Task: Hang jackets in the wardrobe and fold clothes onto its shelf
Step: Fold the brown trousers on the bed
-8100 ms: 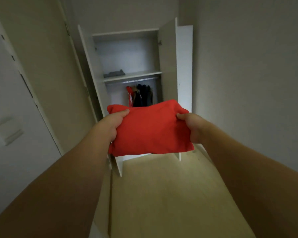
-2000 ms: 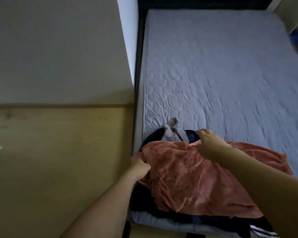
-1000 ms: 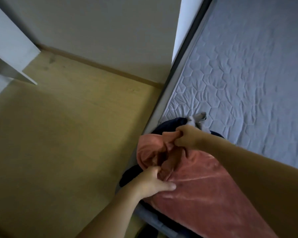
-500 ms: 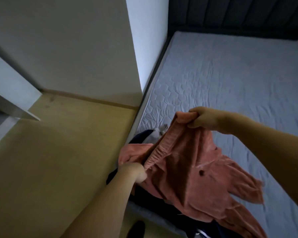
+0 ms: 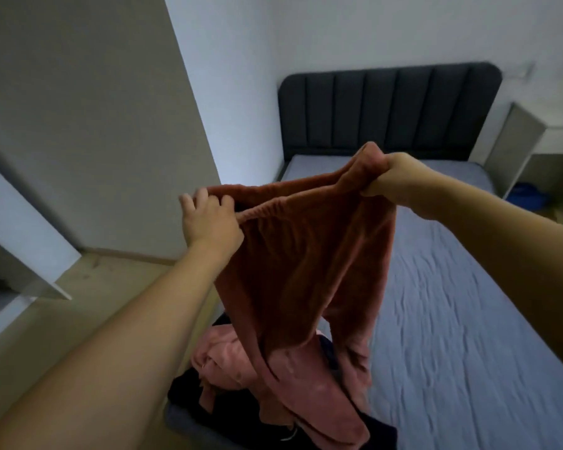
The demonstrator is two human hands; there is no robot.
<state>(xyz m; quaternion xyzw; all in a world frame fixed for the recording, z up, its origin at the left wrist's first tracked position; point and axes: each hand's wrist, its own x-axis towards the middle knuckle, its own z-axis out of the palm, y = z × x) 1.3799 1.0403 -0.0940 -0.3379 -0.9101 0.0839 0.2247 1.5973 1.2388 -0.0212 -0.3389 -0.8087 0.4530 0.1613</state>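
Trousers [image 5: 303, 274] of rust-pink fleece hang unfolded at frame centre, waistband pinched by left hand [image 5: 208, 222] and right hand [image 5: 387, 180], legs trailing onto clothes pile [image 5: 241, 384] on bed [image 5: 452, 319], so folding and shelving remain.

Both bare forearms reach up from the lower corners toward mid-frame. The left hand [image 5: 210, 219], left of centre, pinches the pink trousers [image 5: 303, 274] at the waistband, fingers partly lifted. The right hand [image 5: 392, 178], higher and right of centre, grips the waistband's other end in a closed fist.
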